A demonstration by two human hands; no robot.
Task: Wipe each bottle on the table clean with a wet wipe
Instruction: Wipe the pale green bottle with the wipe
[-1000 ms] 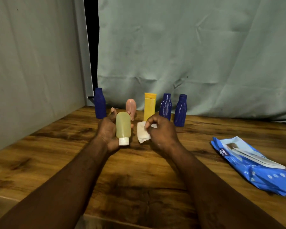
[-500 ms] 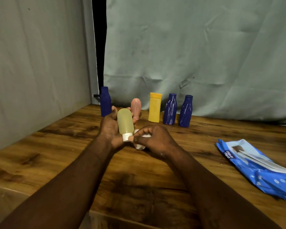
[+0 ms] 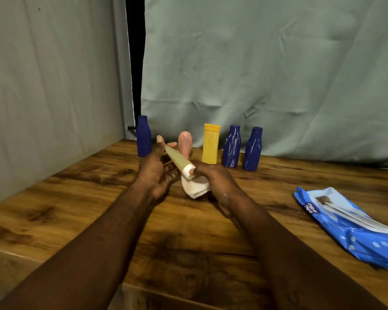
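My left hand (image 3: 152,175) holds a pale yellow-green bottle (image 3: 177,159) above the table, its far end between thumb and forefinger. The bottle tilts down to the right, white cap (image 3: 188,171) toward my right hand (image 3: 216,182). That hand grips a folded white wet wipe (image 3: 195,189) and pinches it against the cap. Behind them a row stands at the back: a blue bottle (image 3: 143,136), a pink bottle (image 3: 185,142), a yellow bottle (image 3: 210,144) and two more blue bottles (image 3: 231,146) (image 3: 252,149).
A blue pack of wet wipes (image 3: 349,227) lies on the wooden table (image 3: 94,198) at the right. A grey wall runs along the left side and a green curtain hangs behind the bottles. The table's front edge is near my forearms.
The bottle has tipped from upright in my left palm to slanted, cap toward the right. My right hand with the wipe moved in and took the cap.
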